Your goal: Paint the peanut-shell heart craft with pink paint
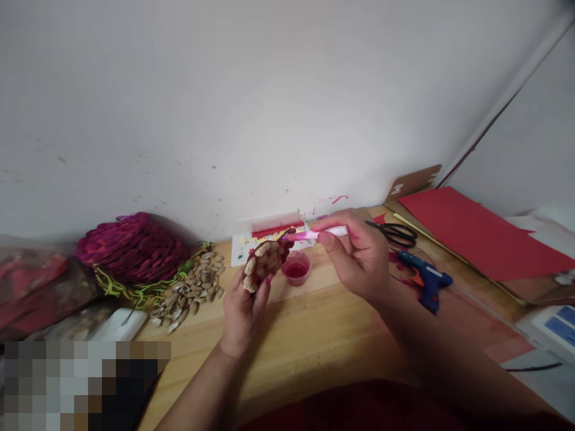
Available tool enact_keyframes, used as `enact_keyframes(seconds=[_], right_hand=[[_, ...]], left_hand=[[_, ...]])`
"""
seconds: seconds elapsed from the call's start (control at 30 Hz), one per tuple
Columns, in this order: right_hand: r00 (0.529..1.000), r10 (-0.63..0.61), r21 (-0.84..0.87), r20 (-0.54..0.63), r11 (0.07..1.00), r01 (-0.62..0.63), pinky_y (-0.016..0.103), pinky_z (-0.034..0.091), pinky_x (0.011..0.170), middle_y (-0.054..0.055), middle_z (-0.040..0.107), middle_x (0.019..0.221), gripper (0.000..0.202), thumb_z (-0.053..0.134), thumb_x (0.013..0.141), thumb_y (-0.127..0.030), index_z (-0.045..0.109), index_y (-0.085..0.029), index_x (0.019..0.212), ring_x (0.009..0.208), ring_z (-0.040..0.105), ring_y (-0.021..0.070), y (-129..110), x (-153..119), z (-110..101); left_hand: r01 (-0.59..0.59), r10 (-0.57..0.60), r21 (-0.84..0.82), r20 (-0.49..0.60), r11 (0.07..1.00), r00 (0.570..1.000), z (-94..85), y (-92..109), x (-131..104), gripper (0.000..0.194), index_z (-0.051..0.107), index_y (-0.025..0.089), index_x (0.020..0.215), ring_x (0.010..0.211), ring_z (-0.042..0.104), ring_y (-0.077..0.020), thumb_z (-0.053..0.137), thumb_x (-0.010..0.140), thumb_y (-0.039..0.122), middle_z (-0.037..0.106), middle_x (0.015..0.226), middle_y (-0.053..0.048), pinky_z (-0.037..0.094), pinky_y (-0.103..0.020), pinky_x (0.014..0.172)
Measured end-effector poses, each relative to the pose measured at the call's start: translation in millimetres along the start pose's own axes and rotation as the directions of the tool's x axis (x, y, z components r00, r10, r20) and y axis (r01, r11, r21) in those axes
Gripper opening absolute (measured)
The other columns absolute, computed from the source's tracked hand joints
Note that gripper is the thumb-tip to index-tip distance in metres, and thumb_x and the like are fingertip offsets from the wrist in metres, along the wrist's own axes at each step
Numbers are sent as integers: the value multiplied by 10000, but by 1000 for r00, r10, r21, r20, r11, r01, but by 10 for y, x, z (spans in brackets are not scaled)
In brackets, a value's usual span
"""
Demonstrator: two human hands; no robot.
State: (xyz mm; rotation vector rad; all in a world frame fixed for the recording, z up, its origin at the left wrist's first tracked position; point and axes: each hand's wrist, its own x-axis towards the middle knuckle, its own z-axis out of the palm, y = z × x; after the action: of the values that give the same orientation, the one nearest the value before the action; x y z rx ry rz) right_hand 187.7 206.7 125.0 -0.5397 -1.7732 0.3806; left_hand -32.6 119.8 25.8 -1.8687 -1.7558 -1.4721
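My left hand (pixel 245 308) grips a small craft piece (pixel 268 261) covered with pale nutshells, its edge dark red. Between the thumb and fingers of my right hand (pixel 354 251) is a white and pink brush (pixel 321 233), its tip touching or very close to the upper right edge of the piece. Just behind and right of the piece, a small clear cup (pixel 297 268) with red-pink liquid stands on the wooden table (pixel 309 353).
Loose shells (pixel 193 293) lie left, beside a purple-red stack (pixel 135 248) with yellow-green strings. On the right are black scissors (pixel 398 233), a blue glue gun (pixel 426 278) and red sheets (pixel 480 233). A white wall (pixel 251 108) rises behind the table.
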Motion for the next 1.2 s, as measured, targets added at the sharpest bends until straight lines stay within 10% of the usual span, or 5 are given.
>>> enact_keyframes(seconds=[0.43,1.2], right_hand=[[994,109,65,-3,992,-109,390,545,876,14,767,953,103,642,1032,-299,736,-256,1026,903,702,189,57,-5,-1],[986,161,111,-43,982,-156,351,549,841,6,750,903,103,663,1011,-293,753,-246,990,867,697,172,112,-15,40]], left_hand=[[121,-120,-70,21,990,993,-17,33,24,337,711,202,725,635,696,-188,649,999,388,745,707,-57,559,-274,644],[172,-169,-90,41,981,985,-33,52,46,347,700,208,704,608,689,-182,636,982,406,748,672,-41,541,-270,608]])
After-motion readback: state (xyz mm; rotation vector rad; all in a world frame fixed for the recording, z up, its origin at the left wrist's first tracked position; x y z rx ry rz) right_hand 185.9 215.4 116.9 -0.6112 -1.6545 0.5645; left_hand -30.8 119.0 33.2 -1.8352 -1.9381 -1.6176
